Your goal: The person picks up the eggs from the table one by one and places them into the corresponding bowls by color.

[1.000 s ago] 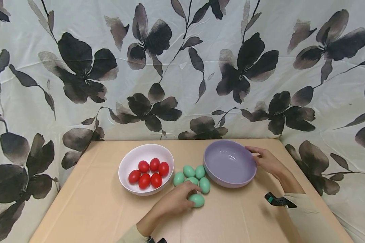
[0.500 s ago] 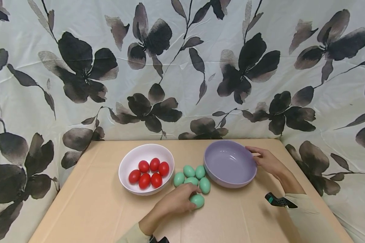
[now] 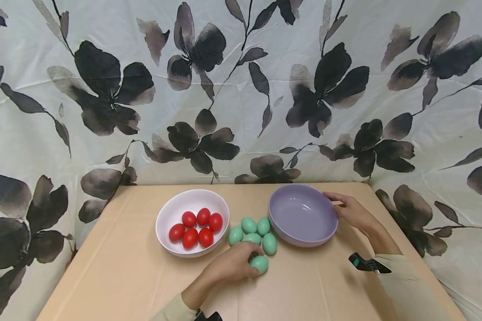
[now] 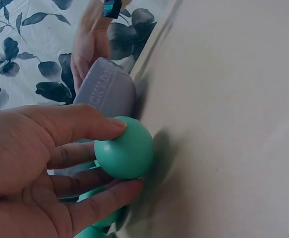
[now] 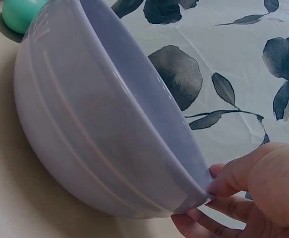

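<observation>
My left hand (image 3: 232,264) pinches a green egg (image 3: 259,264) between thumb and fingertips, at the front of a small group of green eggs. In the left wrist view the thumb lies on the upper side of this egg (image 4: 127,151) and fingertips touch it from below. A purple bowl (image 3: 303,214) with nothing in it stands right of the group. My right hand (image 3: 352,213) grips its right rim; the right wrist view shows the thumb at the rim and fingers against the outer wall of the bowl (image 5: 94,114).
A white bowl (image 3: 164,232) holding several red eggs (image 3: 190,238) stands left of the green eggs (image 3: 235,235). All of it rests on a tan table (image 3: 116,267). Behind the table hangs a floral cloth (image 3: 261,133).
The fingers of my left hand have drawn in slightly around the front green egg. My right hand and both bowls have stayed in place.
</observation>
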Available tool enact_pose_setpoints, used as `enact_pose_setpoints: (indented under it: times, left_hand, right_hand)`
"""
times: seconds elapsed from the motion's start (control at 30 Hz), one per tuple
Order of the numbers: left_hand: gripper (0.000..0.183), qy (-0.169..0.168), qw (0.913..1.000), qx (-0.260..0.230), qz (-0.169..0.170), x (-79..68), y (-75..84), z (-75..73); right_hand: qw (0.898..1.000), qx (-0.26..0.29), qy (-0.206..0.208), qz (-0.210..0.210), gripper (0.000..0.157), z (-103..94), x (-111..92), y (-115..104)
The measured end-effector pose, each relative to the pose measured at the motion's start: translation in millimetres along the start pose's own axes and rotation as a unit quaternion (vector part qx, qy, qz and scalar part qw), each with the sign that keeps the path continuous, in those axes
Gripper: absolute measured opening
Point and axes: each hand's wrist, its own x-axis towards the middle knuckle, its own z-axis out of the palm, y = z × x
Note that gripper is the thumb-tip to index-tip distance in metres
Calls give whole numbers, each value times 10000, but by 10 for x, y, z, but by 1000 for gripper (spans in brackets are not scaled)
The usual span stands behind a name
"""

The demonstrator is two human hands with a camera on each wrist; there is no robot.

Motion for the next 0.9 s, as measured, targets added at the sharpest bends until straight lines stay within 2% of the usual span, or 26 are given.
enact_pose_setpoints:
  times: [0.17, 0.3, 0.53, 0.9]
  left_hand:
    - [36, -45, 9998, -107, -186, -49, 33, -65]
    - [38, -54, 10000, 6, -15, -69, 65, -131]
    - [42, -203, 9989, -410, 117, -117, 114, -259]
    - [38, -96, 9970, -650, 409, -113, 220, -458]
  right_hand:
    - [10000, -19, 22, -19, 51, 25, -56, -13]
    - [10000, -18, 64, -21, 51, 43, -96, -15]
    - [9999, -47, 117, 45, 51, 102, -205, -58]
    - [9997, 94, 183, 98, 51, 209, -422, -161]
